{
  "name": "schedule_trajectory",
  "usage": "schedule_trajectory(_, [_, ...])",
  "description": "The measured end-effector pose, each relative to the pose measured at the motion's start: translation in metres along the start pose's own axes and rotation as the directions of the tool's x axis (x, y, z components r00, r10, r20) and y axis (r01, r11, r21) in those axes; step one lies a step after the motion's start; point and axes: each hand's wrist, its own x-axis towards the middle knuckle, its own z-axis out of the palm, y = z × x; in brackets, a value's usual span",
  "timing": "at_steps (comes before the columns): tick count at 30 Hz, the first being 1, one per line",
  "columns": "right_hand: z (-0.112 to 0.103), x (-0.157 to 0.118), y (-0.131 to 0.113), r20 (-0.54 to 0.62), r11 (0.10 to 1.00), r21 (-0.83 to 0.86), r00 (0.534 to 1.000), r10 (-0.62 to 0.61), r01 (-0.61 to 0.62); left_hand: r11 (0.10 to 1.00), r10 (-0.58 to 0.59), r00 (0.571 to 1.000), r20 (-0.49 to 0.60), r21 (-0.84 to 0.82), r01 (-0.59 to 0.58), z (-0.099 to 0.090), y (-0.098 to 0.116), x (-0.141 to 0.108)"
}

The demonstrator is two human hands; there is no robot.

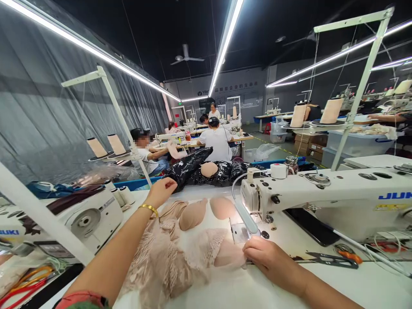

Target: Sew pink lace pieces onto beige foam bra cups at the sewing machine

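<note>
The left hand (162, 191) was raised over the far left part of the white tabletop (244, 287), its fingers curled in toward the thumb; whether they pinched anything could not be told. A gold bracelet (149, 209) circled that wrist. The hand was close to the shiny black bags (222, 174) heaped along the far edge, and a round beige cup (209, 169) lay on top of them.

The right hand (270, 259) was low over the near half of the tabletop, its fingers drawn together at the right end of the beige lace cloth (161, 266). Its fingertips were partly hidden, so it was unclear whether they gripped the cloth or only pressed on it. The cloth lay crumpled from the middle of the tabletop toward its near edge, blurred in places. Two more cups, a left one (193, 213) and a right one (222, 207), lay beyond it, toward the far edge.

A white sewing machine (309, 193) stood on the right side, with a dark phone (310, 225) under its arm. Black snips (334, 259) lay to the right of the right hand.
</note>
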Motion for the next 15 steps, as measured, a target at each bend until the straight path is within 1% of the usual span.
schedule_trajectory(3, [0.000, 0.000, 0.002, 0.029, 1.000, 0.019, 0.999, 0.018, -0.018, 0.995, -0.097, 0.993, -0.069, 0.024, 0.099, 0.001, -0.016, 0.018])
schedule_trajectory(6, [0.000, 0.000, 0.003, 0.030, 0.998, 0.050, 0.999, 0.026, -0.028, 0.984, -0.161, 0.981, -0.107, 0.058, 0.167, 0.008, -0.027, 0.035])
schedule_trajectory(9, [-0.001, 0.000, 0.002, 0.024, 0.997, 0.067, 0.999, 0.036, -0.037, 0.974, -0.184, 0.975, -0.128, 0.108, 0.198, 0.015, -0.032, 0.055])
schedule_trajectory(11, [-0.003, 0.001, 0.001, 0.013, 0.997, 0.070, 0.999, 0.041, -0.042, 0.968, -0.188, 0.972, -0.141, 0.140, 0.207, 0.017, -0.034, 0.073])
schedule_trajectory(15, [-0.004, 0.004, 0.003, 0.017, 0.996, 0.086, 0.999, 0.035, -0.036, 0.951, -0.240, 0.953, -0.185, 0.152, 0.269, 0.014, -0.049, 0.113])
